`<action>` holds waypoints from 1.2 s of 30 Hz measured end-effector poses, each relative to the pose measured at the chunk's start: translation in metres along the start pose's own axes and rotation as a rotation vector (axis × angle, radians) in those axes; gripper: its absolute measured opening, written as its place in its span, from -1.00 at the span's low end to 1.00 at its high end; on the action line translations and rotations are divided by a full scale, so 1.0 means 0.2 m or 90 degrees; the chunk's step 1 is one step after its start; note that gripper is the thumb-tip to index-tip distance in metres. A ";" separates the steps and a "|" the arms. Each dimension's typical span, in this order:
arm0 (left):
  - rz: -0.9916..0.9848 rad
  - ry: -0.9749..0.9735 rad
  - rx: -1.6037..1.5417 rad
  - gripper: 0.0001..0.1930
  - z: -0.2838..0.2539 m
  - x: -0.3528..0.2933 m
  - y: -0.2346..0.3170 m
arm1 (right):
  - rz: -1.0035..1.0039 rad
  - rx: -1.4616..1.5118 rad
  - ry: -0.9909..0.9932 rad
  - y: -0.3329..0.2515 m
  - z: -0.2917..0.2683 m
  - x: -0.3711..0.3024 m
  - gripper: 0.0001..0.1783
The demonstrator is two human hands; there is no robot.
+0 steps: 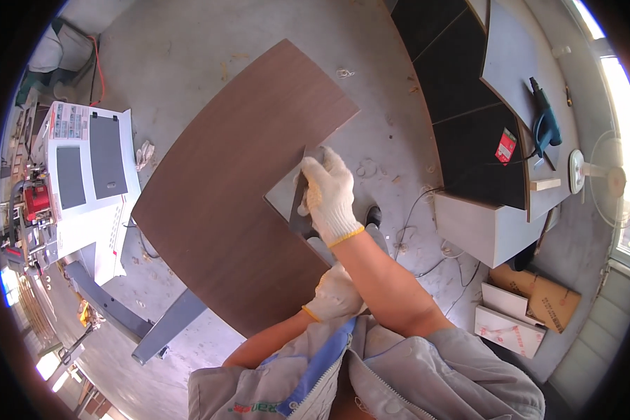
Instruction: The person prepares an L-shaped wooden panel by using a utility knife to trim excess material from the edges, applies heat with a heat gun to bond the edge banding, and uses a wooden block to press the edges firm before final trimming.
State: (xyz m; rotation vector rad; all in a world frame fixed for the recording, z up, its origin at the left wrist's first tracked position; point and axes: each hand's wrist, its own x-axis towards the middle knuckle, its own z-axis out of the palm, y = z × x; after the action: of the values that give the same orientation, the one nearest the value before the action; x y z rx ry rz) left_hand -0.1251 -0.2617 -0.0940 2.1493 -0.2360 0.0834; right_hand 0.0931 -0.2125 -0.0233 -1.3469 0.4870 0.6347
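Your right hand, gloved in coarse white knit, gripped a flat, dark, straight-edged strip at the notched, curve-edged, wood-grained brown panel before you. Your gloved left hand was near the panel's edge; its grip I couldn't tell.

Busy right flank!
Here's 1 teal power tool on a grey panel, 1 red card on black panelling, 1 white fan near the window, plus brown cardboard.
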 end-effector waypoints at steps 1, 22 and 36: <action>0.031 -0.143 0.094 -0.76 -0.02 -0.01 -0.01 | -0.026 0.043 -0.001 -0.01 0.00 0.05 -0.51; 0.066 -0.259 0.234 -0.52 -0.23 0.18 0.12 | 0.008 0.022 0.098 -0.41 -0.07 0.27 -0.78; 0.086 -0.238 0.236 -0.48 -0.21 0.16 0.18 | -0.017 0.056 0.086 -0.36 -0.13 0.26 -0.82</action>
State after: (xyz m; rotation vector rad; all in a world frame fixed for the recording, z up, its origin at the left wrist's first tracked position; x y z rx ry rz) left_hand -0.1004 -0.2506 -0.0367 2.5053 -0.6248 -0.2155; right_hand 0.1807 -0.2374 -0.0078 -1.3160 0.5987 0.4968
